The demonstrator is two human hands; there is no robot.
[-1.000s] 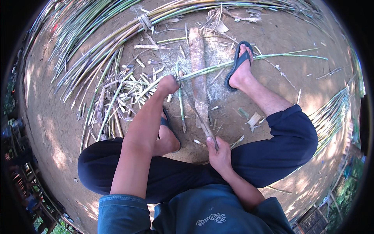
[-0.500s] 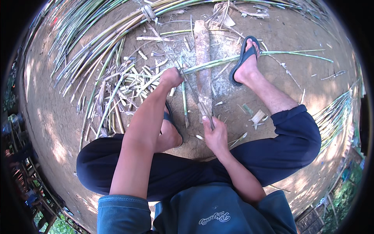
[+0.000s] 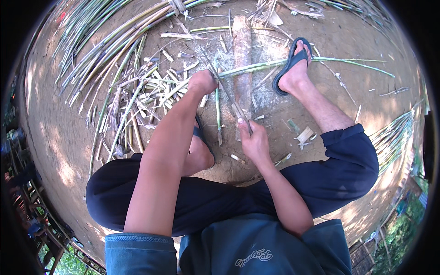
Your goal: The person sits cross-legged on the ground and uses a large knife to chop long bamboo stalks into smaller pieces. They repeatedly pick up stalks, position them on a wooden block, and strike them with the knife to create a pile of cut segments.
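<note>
My left hand (image 3: 203, 83) is closed round long green stalks (image 3: 256, 67), which lie across a narrow wooden board (image 3: 242, 36). Farther right, the stalks pass at my sandaled right foot (image 3: 293, 68). In my right hand (image 3: 255, 141) is the handle of a long, thin knife (image 3: 228, 93). Its blade slants away to the upper left, crossing close beside my left fist. Whether the edge touches the stalks I cannot tell. Short cut pieces of stalk (image 3: 170, 89) lie heaped left of my left hand.
Bundles of long stalks (image 3: 119, 34) spread over the dirt ground at the far left, one tied near its end. Another bundle (image 3: 394, 130) lies at the right. Dry husks (image 3: 270, 13) sit beyond the board. My left foot (image 3: 200, 146) is below my left forearm.
My right hand and the knife have moved slightly forward, away from my body. My left hand keeps its hold on the stalks. The whole view has shifted a little.
</note>
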